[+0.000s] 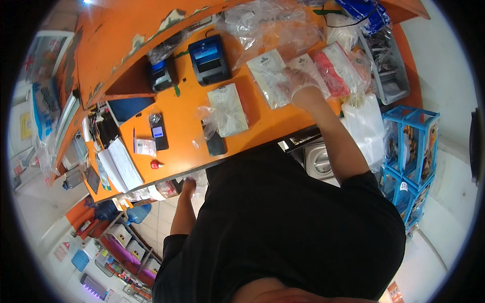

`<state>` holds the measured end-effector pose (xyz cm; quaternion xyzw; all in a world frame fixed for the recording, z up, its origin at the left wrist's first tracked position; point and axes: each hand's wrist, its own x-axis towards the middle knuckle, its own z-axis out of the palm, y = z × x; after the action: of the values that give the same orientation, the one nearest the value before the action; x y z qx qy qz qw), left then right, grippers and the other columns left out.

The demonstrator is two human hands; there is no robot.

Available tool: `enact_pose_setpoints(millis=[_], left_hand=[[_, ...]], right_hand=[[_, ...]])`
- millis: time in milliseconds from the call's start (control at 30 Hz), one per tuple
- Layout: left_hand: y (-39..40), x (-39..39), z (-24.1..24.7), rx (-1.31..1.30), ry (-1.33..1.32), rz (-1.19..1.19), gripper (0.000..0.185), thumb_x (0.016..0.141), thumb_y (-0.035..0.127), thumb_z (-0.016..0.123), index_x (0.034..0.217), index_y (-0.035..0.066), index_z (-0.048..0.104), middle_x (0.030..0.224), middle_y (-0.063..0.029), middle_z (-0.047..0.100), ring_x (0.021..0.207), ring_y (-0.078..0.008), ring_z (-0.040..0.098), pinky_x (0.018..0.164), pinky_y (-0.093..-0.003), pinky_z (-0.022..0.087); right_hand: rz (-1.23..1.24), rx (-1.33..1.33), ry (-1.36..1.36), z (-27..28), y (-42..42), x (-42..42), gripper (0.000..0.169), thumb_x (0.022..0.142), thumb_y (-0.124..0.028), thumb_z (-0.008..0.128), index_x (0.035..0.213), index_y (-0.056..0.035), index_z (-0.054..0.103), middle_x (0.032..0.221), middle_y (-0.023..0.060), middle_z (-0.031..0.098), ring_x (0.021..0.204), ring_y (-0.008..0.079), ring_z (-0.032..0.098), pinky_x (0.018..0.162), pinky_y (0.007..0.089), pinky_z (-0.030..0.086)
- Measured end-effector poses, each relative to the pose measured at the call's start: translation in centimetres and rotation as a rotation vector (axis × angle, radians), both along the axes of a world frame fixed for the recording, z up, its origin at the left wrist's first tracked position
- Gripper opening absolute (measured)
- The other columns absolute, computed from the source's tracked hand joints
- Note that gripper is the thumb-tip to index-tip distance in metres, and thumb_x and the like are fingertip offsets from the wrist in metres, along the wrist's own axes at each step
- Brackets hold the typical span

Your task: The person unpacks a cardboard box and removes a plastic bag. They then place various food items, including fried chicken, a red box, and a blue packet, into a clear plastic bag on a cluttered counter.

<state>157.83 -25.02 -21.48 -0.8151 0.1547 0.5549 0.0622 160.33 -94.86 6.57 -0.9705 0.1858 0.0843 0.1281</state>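
Observation:
My right hand (301, 79), in a thin clear glove, reaches over the orange counter (182, 144). Its fingers lie over the plastic-wrapped packages; whether they grip the wrap cannot be told. Under it are a package with a printed slip (267, 75) and another slip-topped package (307, 66). Just right of them lies a red and white wrapped package (336, 70). My left hand (189, 185) is below the counter's front edge, beside clear plastic (200, 181); its fingers are partly hidden. A knotted clear bag with a slip (227, 110) rests mid-counter, partly over a black phone (216, 144).
Two small printers (208, 60) (162, 74) stand at the back. Leftward lie a handheld terminal (159, 132), a red-capped small bottle (155, 164) and an open notebook (121, 166). A grey bin (390, 72) and blue plastic racks (409, 151) are at right. Clear plastic bags (265, 26) pile behind.

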Motion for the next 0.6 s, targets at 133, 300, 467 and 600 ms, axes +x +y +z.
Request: enact_pose_setpoints(millis=[133,300,467,600], left_hand=[[-3.1,2.5,2.8,0.048,0.117,-0.272,0.052,0.098,0.027,0.053,0.133,-0.011,0.054,0.134,-0.0338,0.058,0.129,-0.0418,0.057,0.105,-0.0431,0.048],[-6.3,2.7,7.2,0.064,0.109,0.267,0.051,0.097,0.026,0.053,0.133,-0.010,0.055,0.133,-0.0335,0.059,0.128,-0.0417,0.057,0.105,-0.0434,0.048],[-7.7,3.8,10.1,0.095,0.143,0.250,0.051,0.097,0.026,0.053,0.133,-0.010,0.055,0.132,-0.0332,0.060,0.127,-0.0416,0.058,0.104,-0.0437,0.048],[-9.1,4.5,11.7,0.097,0.148,0.243,0.050,0.097,0.026,0.054,0.132,-0.009,0.055,0.131,-0.0329,0.060,0.127,-0.0416,0.058,0.104,-0.0440,0.048]], right_hand=[[-0.032,0.136,-0.088,-0.4,0.9,0.9,0.035,0.096,-0.029,0.060,0.121,-0.0044,0.063,0.117,0.0214,0.068,0.109,0.0374,0.065,0.096,0.0469,0.051],[-0.014,0.305,-0.229,-6.6,3.9,0.7,0.025,0.095,-0.025,0.063,0.111,-0.0056,0.064,0.107,0.0193,0.069,0.101,0.0388,0.067,0.088,0.0490,0.053],[0.034,0.512,-0.379,-2.9,3.3,-0.4,0.030,0.094,-0.024,0.065,0.118,-0.0067,0.064,0.108,0.0185,0.068,0.101,0.0382,0.067,0.088,0.0469,0.055],[-0.317,0.562,-0.677,-7.7,-1.1,-3.4,0.038,0.096,-0.026,0.062,0.130,-0.0073,0.062,0.124,0.0193,0.064,0.114,0.0370,0.063,0.096,0.0440,0.053]])
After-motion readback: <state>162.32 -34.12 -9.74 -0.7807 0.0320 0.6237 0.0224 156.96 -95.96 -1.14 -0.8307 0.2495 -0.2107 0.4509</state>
